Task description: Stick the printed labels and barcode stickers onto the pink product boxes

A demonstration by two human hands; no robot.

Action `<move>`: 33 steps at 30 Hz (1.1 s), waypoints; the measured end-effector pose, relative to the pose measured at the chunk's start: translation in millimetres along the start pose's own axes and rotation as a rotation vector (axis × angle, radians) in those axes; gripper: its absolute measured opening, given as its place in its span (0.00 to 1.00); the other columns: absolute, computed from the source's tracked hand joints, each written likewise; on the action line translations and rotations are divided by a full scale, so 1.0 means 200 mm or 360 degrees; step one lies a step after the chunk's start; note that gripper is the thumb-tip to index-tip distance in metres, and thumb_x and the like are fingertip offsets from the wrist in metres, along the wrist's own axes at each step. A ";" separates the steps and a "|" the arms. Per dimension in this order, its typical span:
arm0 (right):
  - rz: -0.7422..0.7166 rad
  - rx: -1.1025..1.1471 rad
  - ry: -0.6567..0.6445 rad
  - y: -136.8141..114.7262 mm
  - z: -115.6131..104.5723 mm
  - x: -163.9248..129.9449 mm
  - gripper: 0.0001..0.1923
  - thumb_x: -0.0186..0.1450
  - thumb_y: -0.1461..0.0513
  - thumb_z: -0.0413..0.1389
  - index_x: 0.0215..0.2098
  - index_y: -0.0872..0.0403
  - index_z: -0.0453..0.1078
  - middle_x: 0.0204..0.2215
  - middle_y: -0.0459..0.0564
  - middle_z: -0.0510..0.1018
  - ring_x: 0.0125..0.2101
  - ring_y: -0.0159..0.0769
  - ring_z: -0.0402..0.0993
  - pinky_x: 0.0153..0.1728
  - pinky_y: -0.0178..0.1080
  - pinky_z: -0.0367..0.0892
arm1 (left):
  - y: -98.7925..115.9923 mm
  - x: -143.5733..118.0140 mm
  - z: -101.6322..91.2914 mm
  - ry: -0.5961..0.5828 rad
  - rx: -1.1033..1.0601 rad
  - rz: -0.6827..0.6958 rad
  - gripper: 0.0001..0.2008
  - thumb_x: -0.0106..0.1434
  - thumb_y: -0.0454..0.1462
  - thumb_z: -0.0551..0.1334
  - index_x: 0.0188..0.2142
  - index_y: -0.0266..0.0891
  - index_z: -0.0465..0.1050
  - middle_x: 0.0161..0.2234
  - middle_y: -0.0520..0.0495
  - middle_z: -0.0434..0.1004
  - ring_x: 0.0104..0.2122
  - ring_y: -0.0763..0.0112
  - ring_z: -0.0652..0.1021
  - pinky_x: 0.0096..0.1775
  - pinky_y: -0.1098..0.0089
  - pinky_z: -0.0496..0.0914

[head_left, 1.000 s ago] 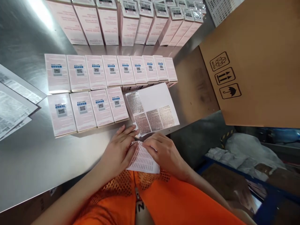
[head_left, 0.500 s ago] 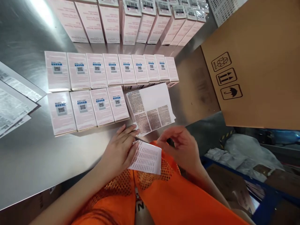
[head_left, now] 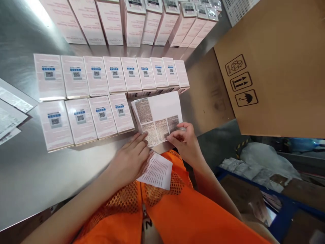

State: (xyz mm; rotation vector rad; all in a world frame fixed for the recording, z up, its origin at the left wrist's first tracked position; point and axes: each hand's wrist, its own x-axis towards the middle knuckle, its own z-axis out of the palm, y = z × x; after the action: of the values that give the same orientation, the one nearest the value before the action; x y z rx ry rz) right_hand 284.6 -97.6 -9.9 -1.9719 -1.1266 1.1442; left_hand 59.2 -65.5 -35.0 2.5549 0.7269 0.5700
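While the head view is taking in the steel table (head_left: 30, 176) from above, the left hand (head_left: 129, 159) is lying flat at about 6 o'clock, fingers spread and pressing the near edge of the label sheet (head_left: 158, 117), with a small printed slip (head_left: 156, 171) tucked under its palm and hanging over the table edge. The right hand (head_left: 185, 142) is curling at 5 o'clock of the sheet, thumb and forefinger pinching at its lower right corner, seemingly on a label (head_left: 173, 123); whether it is already lifting free I cannot tell. The sheet is resting on the table just right of the front row of boxes (head_left: 86, 120).

Progress, as judged: that front row is showing four flat pink boxes, each carrying a blue-and-QR sticker; the back row of boxes (head_left: 111, 76) at 12 o'clock is showing nine, the right-most one without a visible sticker. The sheet is holding four printed labels, with a blank area at its upper right. Standing boxes (head_left: 142, 22) are waiting further back. So a good share looks finished, more remaining.

Loose printed sheets (head_left: 10, 115) are lying at 9 o'clock; a cardboard carton (head_left: 279, 67) is leaning at 2 o'clock. An orange vest (head_left: 177, 217) is filling the bottom.
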 end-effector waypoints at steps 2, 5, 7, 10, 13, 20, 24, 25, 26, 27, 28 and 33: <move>0.0024 -0.0028 0.0023 0.00 0.00 -0.01 0.21 0.61 0.59 0.61 0.45 0.48 0.54 0.25 0.39 0.76 0.24 0.35 0.71 0.30 0.42 0.67 | 0.00 -0.01 0.01 0.0005 -0.0026 -0.0025 0.05 0.67 0.33 0.56 0.35 0.37 0.71 0.35 0.41 0.77 0.58 0.49 0.73 0.60 0.50 0.71; 0.0015 -0.0037 0.0039 0.01 0.02 -0.01 0.20 0.62 0.59 0.60 0.45 0.48 0.53 0.25 0.38 0.76 0.25 0.35 0.72 0.31 0.40 0.67 | 0.01 -0.02 0.03 0.0057 -0.0047 -0.0055 0.05 0.67 0.32 0.56 0.36 0.37 0.70 0.36 0.40 0.77 0.58 0.49 0.73 0.60 0.50 0.71; -0.0004 -0.0059 0.0065 0.01 0.02 -0.01 0.20 0.62 0.59 0.60 0.45 0.48 0.53 0.25 0.38 0.76 0.26 0.35 0.72 0.31 0.40 0.67 | 0.02 -0.02 0.04 0.0097 -0.0068 -0.0064 0.05 0.67 0.31 0.56 0.37 0.35 0.70 0.37 0.39 0.77 0.58 0.48 0.73 0.60 0.49 0.70; -0.0011 -0.0101 0.0086 0.01 0.03 -0.01 0.20 0.61 0.60 0.60 0.44 0.48 0.53 0.25 0.38 0.76 0.24 0.34 0.72 0.30 0.40 0.67 | 0.02 -0.02 0.04 0.0100 -0.0092 -0.0069 0.04 0.66 0.30 0.56 0.37 0.34 0.70 0.39 0.38 0.77 0.58 0.47 0.73 0.60 0.49 0.70; -0.0017 -0.0137 0.0108 0.00 0.04 -0.01 0.20 0.61 0.61 0.60 0.43 0.48 0.53 0.25 0.37 0.76 0.23 0.34 0.72 0.29 0.40 0.67 | 0.01 -0.02 0.04 0.0096 -0.0088 -0.0068 0.04 0.66 0.30 0.56 0.37 0.34 0.70 0.38 0.38 0.77 0.59 0.47 0.73 0.60 0.49 0.70; -0.0097 -0.0156 0.0146 0.00 0.05 -0.02 0.19 0.61 0.62 0.59 0.43 0.47 0.52 0.24 0.37 0.75 0.23 0.34 0.72 0.28 0.39 0.67 | 0.02 -0.02 0.04 0.0090 -0.0090 -0.0078 0.04 0.67 0.30 0.56 0.37 0.35 0.69 0.39 0.38 0.77 0.59 0.49 0.72 0.61 0.50 0.69; -0.0177 -0.0224 0.0194 0.00 0.06 -0.03 0.20 0.60 0.63 0.58 0.41 0.47 0.50 0.23 0.37 0.74 0.22 0.34 0.71 0.28 0.38 0.67 | 0.02 -0.02 0.05 0.0085 -0.0076 -0.0074 0.05 0.67 0.31 0.56 0.36 0.33 0.70 0.38 0.37 0.77 0.58 0.47 0.73 0.61 0.49 0.69; -0.0194 -0.0248 0.0212 -0.01 0.07 -0.03 0.20 0.60 0.63 0.58 0.41 0.47 0.50 0.23 0.37 0.74 0.21 0.33 0.71 0.28 0.38 0.67 | 0.02 -0.02 0.05 0.0086 -0.0076 -0.0073 0.05 0.67 0.31 0.56 0.36 0.32 0.70 0.38 0.37 0.77 0.58 0.47 0.73 0.61 0.49 0.69; -0.0210 -0.0271 0.0229 -0.01 0.08 -0.04 0.20 0.60 0.63 0.58 0.41 0.47 0.50 0.23 0.37 0.74 0.21 0.33 0.71 0.28 0.37 0.67 | 0.02 -0.02 0.05 0.0093 -0.0079 -0.0069 0.05 0.67 0.31 0.56 0.36 0.32 0.70 0.38 0.37 0.77 0.58 0.47 0.73 0.61 0.49 0.69; -0.0224 -0.0290 0.0241 -0.01 0.09 -0.04 0.20 0.60 0.63 0.58 0.41 0.47 0.50 0.23 0.36 0.74 0.21 0.33 0.71 0.28 0.37 0.67 | 0.02 -0.02 0.05 0.0100 -0.0080 -0.0067 0.05 0.67 0.31 0.56 0.36 0.32 0.70 0.38 0.37 0.77 0.58 0.46 0.73 0.60 0.49 0.69; -0.0234 -0.0304 0.0247 -0.01 0.09 -0.05 0.19 0.60 0.63 0.58 0.42 0.47 0.50 0.23 0.36 0.74 0.22 0.33 0.71 0.29 0.37 0.67 | 0.02 -0.02 0.05 0.0104 -0.0080 -0.0062 0.05 0.67 0.31 0.56 0.35 0.31 0.70 0.38 0.37 0.77 0.58 0.46 0.73 0.60 0.49 0.69; -0.0161 -0.0478 0.0462 0.03 0.09 -0.04 0.21 0.57 0.60 0.63 0.41 0.48 0.55 0.27 0.40 0.71 0.27 0.35 0.71 0.33 0.39 0.67 | 0.02 -0.03 0.05 0.0117 -0.0064 -0.0051 0.05 0.67 0.30 0.56 0.36 0.32 0.70 0.37 0.37 0.77 0.58 0.46 0.73 0.60 0.49 0.70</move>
State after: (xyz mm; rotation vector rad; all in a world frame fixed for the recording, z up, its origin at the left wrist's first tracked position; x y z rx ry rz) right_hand 269.4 -105.6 -19.7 -2.1899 -1.2790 0.6375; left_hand 61.7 -74.6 -43.5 2.4919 0.7726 0.6641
